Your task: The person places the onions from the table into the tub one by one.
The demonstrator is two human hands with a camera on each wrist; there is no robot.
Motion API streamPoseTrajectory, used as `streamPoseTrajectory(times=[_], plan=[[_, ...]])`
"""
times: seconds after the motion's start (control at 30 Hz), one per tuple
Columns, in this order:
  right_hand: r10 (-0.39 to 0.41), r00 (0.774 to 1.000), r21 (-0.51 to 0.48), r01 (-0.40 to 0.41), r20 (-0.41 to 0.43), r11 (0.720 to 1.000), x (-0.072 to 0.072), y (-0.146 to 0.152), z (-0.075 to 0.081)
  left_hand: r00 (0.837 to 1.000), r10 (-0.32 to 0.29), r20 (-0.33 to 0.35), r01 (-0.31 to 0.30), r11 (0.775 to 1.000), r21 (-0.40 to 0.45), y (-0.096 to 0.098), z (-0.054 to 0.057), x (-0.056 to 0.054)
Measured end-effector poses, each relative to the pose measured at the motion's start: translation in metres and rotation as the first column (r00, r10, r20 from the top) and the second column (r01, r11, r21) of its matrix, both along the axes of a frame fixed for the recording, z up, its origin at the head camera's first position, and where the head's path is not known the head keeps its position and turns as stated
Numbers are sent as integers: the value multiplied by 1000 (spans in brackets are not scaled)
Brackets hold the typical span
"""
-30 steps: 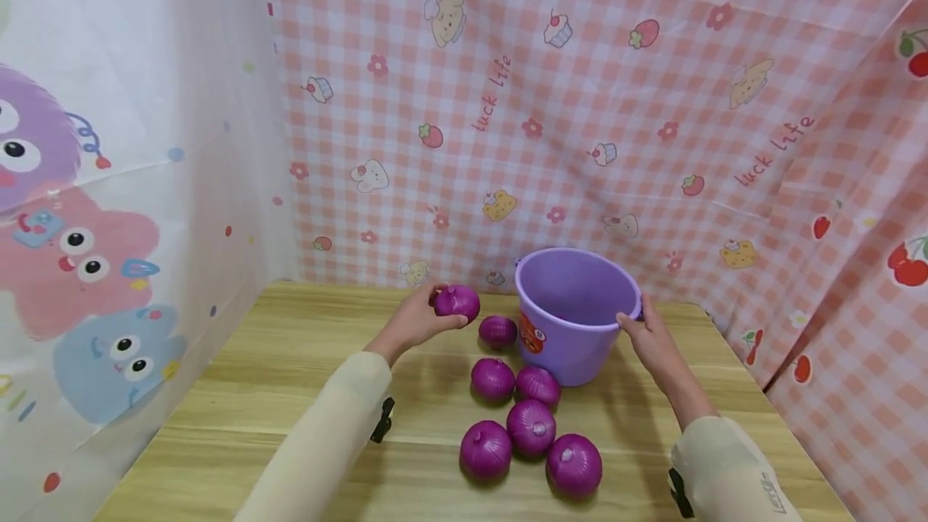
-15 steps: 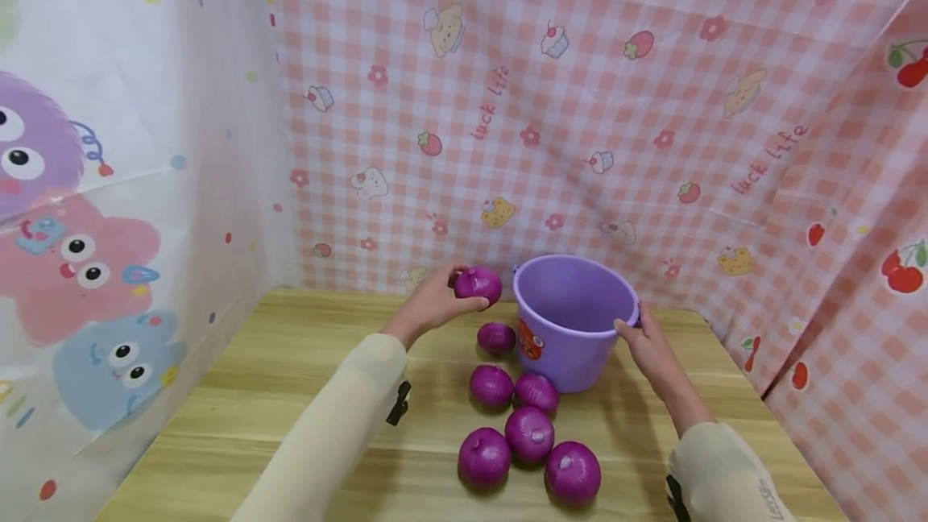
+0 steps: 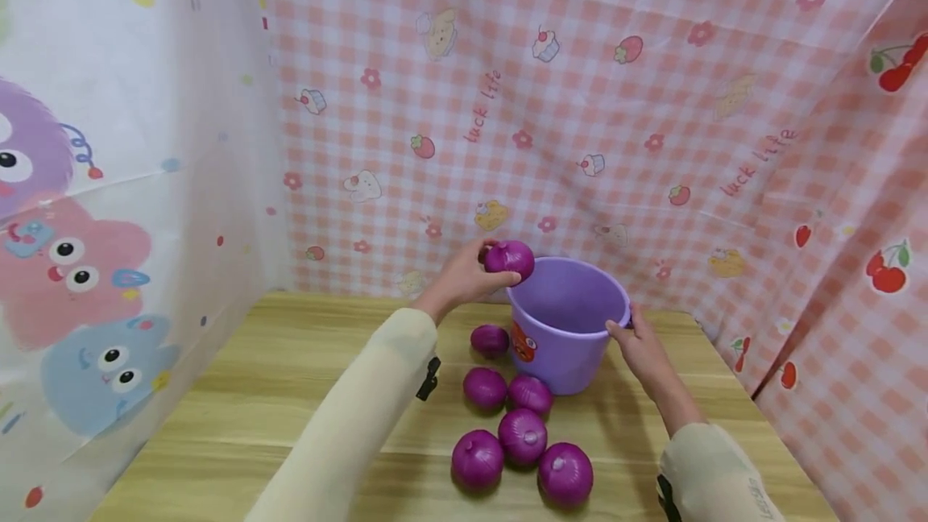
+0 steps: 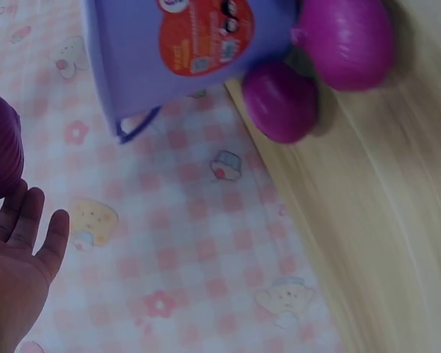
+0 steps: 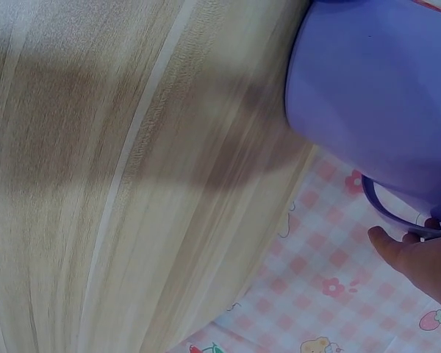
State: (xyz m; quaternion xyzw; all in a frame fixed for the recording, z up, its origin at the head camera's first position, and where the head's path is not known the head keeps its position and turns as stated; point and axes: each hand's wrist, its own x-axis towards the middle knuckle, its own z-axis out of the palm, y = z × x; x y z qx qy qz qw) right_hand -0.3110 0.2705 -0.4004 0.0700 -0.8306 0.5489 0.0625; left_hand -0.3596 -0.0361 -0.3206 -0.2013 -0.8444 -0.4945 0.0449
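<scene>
Both arms are stretched toward the far side. The left arm (image 3: pixel 355 417) is angled from the near left toward the far right, and the left hand (image 3: pixel 467 274) is held aloft, its thumb (image 3: pixel 513 276) set on the near side in a grip. In the left wrist view, its fingers (image 4: pixel 31 219) are seen slightly bent and partly spread. The right arm (image 3: pixel 714 466) is slanted from the near right toward the far left; the right hand (image 3: pixel 645 349) is closed in a grip, thumb pointed left. Both forearms are covered by pale sleeves, with the wrists left bare.
</scene>
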Motion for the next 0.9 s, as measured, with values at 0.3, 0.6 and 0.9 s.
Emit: streamPoseTrajectory(times=[0.3,0.6,0.9], plan=[[5,1000,-12,-4,5,1000,-2,-2,0,999,-32,5,32,999,-11,37,1,-4],[1,999,8,-1,32,1000,-1,-1,0,997,-76,35,78,996,-54,78,-3,-1],[17,999,-6,-16,33,1000,-1,-1,2,997,-75,35,79,989,-128,95,-20,1]])
